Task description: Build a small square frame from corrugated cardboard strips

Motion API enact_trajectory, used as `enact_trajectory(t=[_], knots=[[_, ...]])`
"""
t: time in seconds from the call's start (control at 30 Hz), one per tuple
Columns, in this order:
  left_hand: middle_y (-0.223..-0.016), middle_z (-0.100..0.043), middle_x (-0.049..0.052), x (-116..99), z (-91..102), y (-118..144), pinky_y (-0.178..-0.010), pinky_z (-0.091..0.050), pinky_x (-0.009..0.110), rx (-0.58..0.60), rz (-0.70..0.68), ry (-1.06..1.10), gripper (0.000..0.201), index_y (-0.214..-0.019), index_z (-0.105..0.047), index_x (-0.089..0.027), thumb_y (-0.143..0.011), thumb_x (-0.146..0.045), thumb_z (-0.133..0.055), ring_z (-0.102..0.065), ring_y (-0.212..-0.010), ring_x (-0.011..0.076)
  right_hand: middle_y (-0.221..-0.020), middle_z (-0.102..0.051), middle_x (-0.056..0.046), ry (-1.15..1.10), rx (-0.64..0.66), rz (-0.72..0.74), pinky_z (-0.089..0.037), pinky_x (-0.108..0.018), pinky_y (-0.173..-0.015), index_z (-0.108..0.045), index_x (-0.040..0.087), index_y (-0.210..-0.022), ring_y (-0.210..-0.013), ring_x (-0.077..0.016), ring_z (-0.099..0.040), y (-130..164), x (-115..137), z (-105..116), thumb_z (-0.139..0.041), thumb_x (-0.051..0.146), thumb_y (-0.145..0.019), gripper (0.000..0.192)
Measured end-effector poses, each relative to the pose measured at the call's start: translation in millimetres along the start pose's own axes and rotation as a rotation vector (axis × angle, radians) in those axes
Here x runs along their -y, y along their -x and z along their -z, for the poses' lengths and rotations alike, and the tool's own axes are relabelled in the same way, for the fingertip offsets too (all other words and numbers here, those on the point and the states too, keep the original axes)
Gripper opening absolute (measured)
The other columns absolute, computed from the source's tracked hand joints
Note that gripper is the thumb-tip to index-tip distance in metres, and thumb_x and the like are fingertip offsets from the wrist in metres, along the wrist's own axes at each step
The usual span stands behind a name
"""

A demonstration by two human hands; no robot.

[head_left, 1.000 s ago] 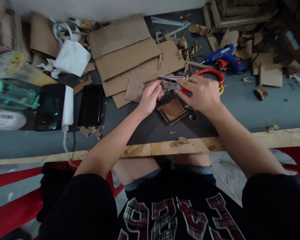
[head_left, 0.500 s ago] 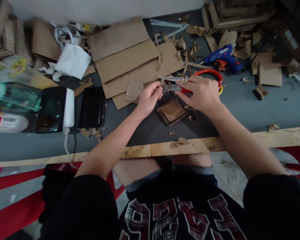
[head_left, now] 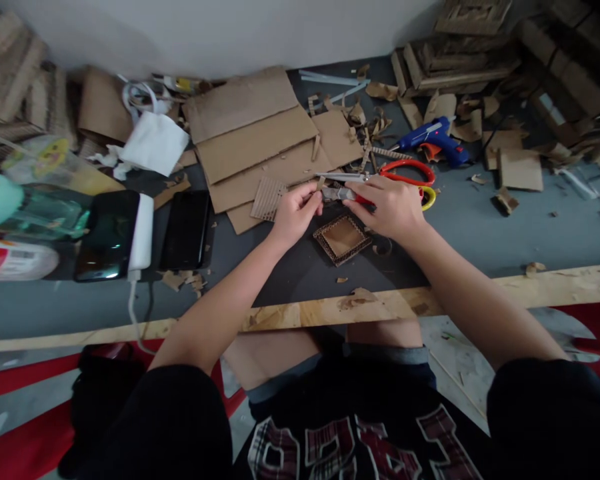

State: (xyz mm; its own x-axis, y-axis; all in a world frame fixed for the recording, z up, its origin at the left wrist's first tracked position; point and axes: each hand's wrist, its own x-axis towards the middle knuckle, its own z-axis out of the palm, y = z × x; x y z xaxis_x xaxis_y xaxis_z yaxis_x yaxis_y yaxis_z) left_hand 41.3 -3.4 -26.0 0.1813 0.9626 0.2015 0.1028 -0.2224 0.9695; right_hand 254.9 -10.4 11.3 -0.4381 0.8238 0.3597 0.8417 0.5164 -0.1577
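Between thumb and fingers, my left hand (head_left: 297, 212) pinches a small cardboard strip (head_left: 321, 184). My right hand (head_left: 391, 205) is wrapped around a utility knife (head_left: 337, 193) with a red handle and a grey metal front. The knife's front end points left and meets the strip at my left fingertips; the exact contact is too small to make out. Just beyond my right hand lie scissors (head_left: 407, 172) with red and yellow handles, partly covered by it. A small square cardboard frame (head_left: 343, 239) with corrugated edges rests on the table below both hands.
Cardboard sheets (head_left: 260, 150) lie stacked behind my left hand. A blue glue gun (head_left: 435, 140) sits at the right among cardboard scraps (head_left: 520, 168). On the left are a black phone (head_left: 185, 230), another dark device (head_left: 105, 233) and bottles (head_left: 17, 260). The table's wooden edge (head_left: 310, 313) runs in front.
The view has tilted up slightly, so the tabletop things appear lower. My hands keep their grips on the strip and the knife, with the knife still at the strip.
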Motion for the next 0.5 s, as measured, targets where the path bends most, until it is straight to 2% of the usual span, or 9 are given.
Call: enact_trajectory(t=[0.17,0.27,0.5], knots=[[-0.058,-0.064,0.001,-4.3,-2.4,0.1,-0.052,-0.041,0.02,-0.036,0.054,0.024,0.038,-0.088,-0.074,-0.016,-0.086,-0.052,-0.066,-0.052,-0.052,0.008,-0.098,-0.075,-0.008,-0.004,-0.003,-0.015,-0.036,-0.031,-0.061,-0.074,0.022,-0.113,-0.083,-0.0211,-0.067,-0.3,0.2,-2.7,-0.049,0.049,-0.095,0.041],[-0.061,-0.067,0.002,-3.3,-2.9,0.3,-0.052,-0.043,0.019,-0.03,0.046,0.019,0.039,-0.096,-0.076,-0.015,-0.087,-0.052,-0.066,-0.053,-0.052,0.0078,-0.093,-0.075,-0.007,-0.01,0.044,-0.028,-0.031,-0.031,-0.057,-0.074,0.02,-0.103,-0.079,-0.0202,-0.066,-1.3,1.0,-1.9,-0.048,0.051,-0.094,0.041],[-0.065,-0.071,0.004,1.0,-2.9,-0.2,-0.053,-0.045,0.019,-0.033,0.039,0.014,0.047,-0.105,-0.075,-0.013,-0.087,-0.055,-0.066,-0.054,-0.051,0.0073,-0.091,-0.076,-0.008,0.086,0.108,-0.039,-0.021,-0.031,-0.056,-0.072,0.019,-0.1,-0.073,-0.0193,-0.064,-4.0,3.3,3.9,-0.036,0.053,-0.1,0.05]])
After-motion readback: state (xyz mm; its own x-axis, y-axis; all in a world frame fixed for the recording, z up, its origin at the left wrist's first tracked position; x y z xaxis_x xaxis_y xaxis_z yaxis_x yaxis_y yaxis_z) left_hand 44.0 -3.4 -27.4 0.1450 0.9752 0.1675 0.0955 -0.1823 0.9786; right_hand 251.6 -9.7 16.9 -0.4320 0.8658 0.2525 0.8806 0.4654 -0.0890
